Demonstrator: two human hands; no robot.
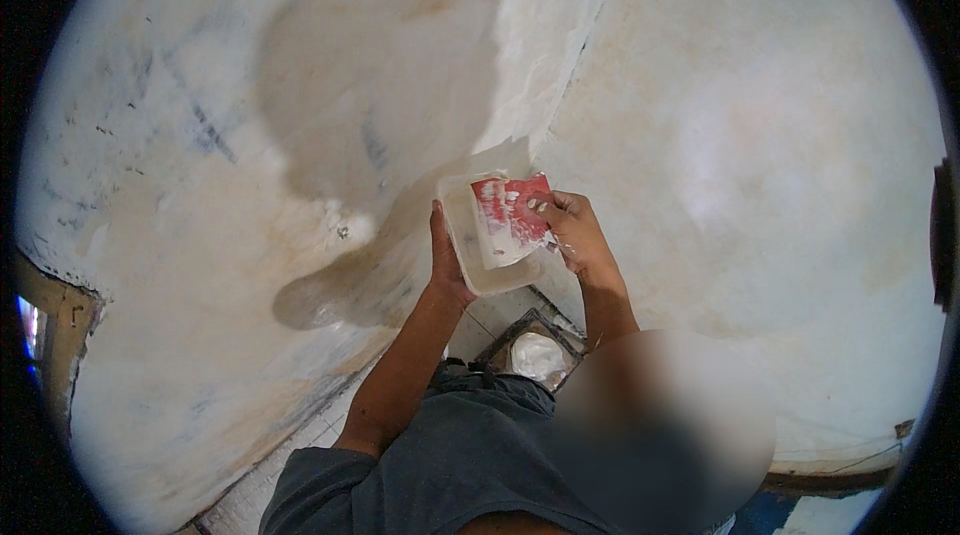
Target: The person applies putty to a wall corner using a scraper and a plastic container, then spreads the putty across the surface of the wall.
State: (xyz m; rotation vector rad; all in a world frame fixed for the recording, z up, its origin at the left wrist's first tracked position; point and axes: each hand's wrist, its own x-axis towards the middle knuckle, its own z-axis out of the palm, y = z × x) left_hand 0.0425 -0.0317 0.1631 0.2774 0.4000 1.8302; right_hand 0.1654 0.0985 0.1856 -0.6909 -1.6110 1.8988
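Observation:
My left hand point(449, 260) grips a shallow whitish plastic tub point(497, 284) by its left side, with the thumb up along the rim. In my right hand point(577, 228) is a flat red scraper point(522, 197), pinched between thumb and fingers at its right edge. White paste is smeared over the scraper's face and lower edge. The scraper is tilted over the tub's opening and covers much of the inside, so how much paste lies there is hidden. Bits of white paste cling to my right fingers.
Two patchy whitish walls point(800, 235) meet in a corner ahead, and shadows fall on the left one. Below the tub, a dark square frame point(487, 355) on the tiled floor holds a round white object point(540, 357). A wood-edged opening point(68, 320) is at far left.

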